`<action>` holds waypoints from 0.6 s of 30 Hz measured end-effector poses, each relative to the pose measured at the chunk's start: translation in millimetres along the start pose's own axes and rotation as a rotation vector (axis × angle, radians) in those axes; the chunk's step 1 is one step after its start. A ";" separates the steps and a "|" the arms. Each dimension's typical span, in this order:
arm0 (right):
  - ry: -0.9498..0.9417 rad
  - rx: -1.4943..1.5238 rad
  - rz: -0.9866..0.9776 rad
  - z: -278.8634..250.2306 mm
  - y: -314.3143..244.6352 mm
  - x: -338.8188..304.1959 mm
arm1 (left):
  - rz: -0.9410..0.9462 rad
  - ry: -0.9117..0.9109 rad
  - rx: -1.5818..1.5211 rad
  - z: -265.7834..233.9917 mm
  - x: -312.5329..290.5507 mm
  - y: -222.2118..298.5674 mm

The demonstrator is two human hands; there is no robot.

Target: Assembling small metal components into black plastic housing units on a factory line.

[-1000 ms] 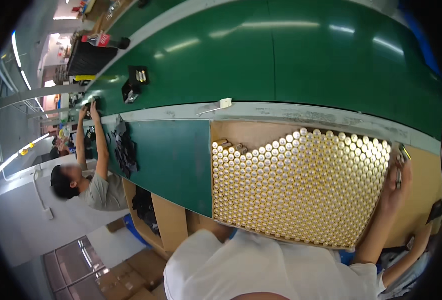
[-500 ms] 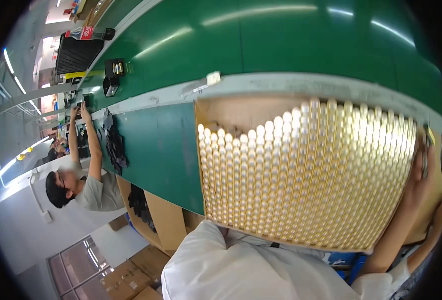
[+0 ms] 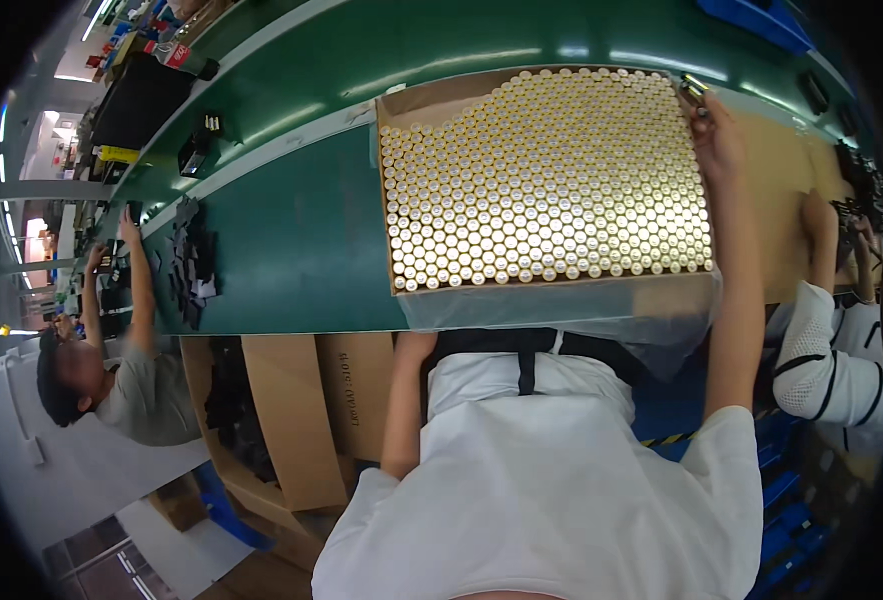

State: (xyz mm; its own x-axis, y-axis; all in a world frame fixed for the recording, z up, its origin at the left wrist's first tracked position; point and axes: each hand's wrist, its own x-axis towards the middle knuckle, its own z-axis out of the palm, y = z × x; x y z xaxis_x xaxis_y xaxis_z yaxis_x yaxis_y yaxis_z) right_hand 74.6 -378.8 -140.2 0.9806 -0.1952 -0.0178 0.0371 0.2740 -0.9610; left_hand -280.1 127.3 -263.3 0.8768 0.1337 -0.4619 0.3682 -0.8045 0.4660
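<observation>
An open cardboard box [image 3: 552, 284] stands in front of me on the green table, packed with upright cylindrical batteries [image 3: 552, 180] whose round silver ends face up. Bare cardboard shows along its far left part, beyond a slanting edge of batteries. Clear plastic sheeting [image 3: 562, 308] hangs from its near side. At the box's far right corner my right hand [image 3: 718, 138] is closed around a few loose batteries [image 3: 695, 90]. My left hand [image 3: 417, 347] is low by the table's near edge, left of my waist; its fingers are hidden.
A co-worker [image 3: 147, 390] reaches over the table at left, near a pile of dark flat pieces [image 3: 192, 262]. Another person's hand [image 3: 820, 218] is over brown cardboard [image 3: 767, 200] at right. Large cartons [image 3: 292, 420] stand below the table at left. A small black box [image 3: 200, 148] sits farther back.
The view has shifted and levelled, so the box appears higher up and my left forearm now shows. My right hand still holds batteries, now at the box's far right corner.
</observation>
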 end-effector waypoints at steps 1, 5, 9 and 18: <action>-0.013 0.005 -0.005 1.2 0.0 0.4 | 0.010 0.024 -0.001 5.4 2.5 5.8; 0.012 0.013 -0.013 -20.5 1.9 -9.5 | 0.342 -0.214 0.014 -78.7 -69.2 127.2; -0.038 0.043 0.028 0.6 3.3 -3.5 | 1.109 -0.393 -0.987 -141.0 -131.0 216.4; -0.099 0.147 0.026 0.5 3.6 -0.2 | 1.701 -0.083 -1.077 -164.5 -134.1 300.3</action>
State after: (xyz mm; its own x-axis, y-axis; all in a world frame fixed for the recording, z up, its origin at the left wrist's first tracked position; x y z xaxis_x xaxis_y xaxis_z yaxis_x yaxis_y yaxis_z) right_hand 74.6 -377.3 -143.5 0.9955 -0.0941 -0.0079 0.0319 0.4141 -0.9097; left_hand -236.2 -37.0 62.8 0.4620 -0.2894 0.8383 -0.6332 0.5542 0.5403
